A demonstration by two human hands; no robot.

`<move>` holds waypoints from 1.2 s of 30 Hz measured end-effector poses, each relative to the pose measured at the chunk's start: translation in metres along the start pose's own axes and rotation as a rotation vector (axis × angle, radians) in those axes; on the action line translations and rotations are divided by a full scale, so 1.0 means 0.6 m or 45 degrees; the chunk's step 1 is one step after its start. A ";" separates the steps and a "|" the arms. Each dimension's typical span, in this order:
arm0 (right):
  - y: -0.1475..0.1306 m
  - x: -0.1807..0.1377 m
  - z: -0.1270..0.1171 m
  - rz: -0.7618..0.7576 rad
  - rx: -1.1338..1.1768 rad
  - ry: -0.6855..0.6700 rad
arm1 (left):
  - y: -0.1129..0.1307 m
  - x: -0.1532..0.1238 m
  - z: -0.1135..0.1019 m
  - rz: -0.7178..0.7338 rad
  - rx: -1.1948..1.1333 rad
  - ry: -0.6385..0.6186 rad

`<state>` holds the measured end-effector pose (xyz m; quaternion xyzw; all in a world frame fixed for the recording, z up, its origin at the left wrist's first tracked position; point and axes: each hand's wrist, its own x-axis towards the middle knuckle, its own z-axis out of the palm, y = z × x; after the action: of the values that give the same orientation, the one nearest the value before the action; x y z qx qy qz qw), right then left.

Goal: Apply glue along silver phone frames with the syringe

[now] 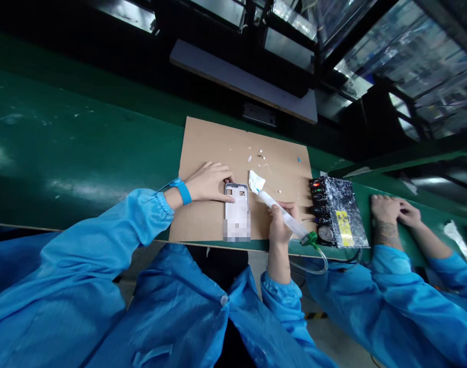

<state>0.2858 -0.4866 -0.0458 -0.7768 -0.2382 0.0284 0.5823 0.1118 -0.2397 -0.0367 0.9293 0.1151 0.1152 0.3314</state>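
Note:
A pale phone frame with a dark rim and small cut-outs near its top lies on a cardboard sheet. My left hand, with a blue band at the wrist, grips its upper left corner; the thumb rests on the face and the fingers curl by the top edge. In my right hand is a glue syringe, a white barrel with a green cap and a clear air hose at its rear. Its tip points up and left to a crumpled white wipe, right of the frame; I cannot tell whether they touch.
The cardboard sheet covers part of the green bench, with white scraps near its top. On the right sits a worn dispenser box with knobs and a gauge. Beyond it rest a co-worker's hands. A shelf board runs behind.

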 end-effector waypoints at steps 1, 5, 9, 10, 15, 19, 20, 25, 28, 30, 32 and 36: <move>0.000 0.000 0.000 0.009 0.003 0.001 | 0.000 0.000 0.000 -0.001 -0.002 0.000; -0.002 0.002 -0.001 0.031 0.019 0.032 | 0.000 0.000 0.000 -0.007 -0.007 0.000; -0.004 -0.002 -0.003 -0.012 0.021 0.074 | 0.000 0.000 0.000 -0.002 -0.006 0.011; -0.004 -0.005 -0.004 -0.043 0.021 0.057 | 0.000 0.000 0.000 0.000 -0.004 0.013; -0.010 -0.011 -0.007 -0.129 0.010 -0.270 | 0.000 0.000 0.002 0.023 0.007 0.030; -0.029 -0.013 0.000 -0.105 -0.107 -0.447 | -0.001 -0.001 0.005 0.044 0.009 0.045; -0.037 -0.014 0.001 -0.104 -0.145 -0.462 | -0.002 -0.001 0.005 0.045 0.009 0.048; -0.093 0.008 -0.028 -0.122 -0.191 -0.461 | -0.002 -0.001 0.004 0.044 -0.012 0.048; -0.127 0.067 -0.084 -0.213 -0.139 -0.377 | 0.000 0.000 0.003 0.030 -0.019 0.040; -0.139 0.102 -0.114 -0.295 -0.116 -0.314 | 0.000 0.000 0.003 0.028 -0.011 0.040; -0.138 0.112 -0.119 -0.312 -0.128 -0.316 | 0.000 0.000 0.003 0.033 0.002 0.044; -0.100 0.053 -0.057 -0.276 -0.183 -0.455 | 0.000 0.000 0.004 0.040 0.007 0.052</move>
<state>0.3047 -0.4919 0.0279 -0.7687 -0.4212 0.0857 0.4736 0.1125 -0.2410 -0.0385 0.9294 0.1077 0.1388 0.3245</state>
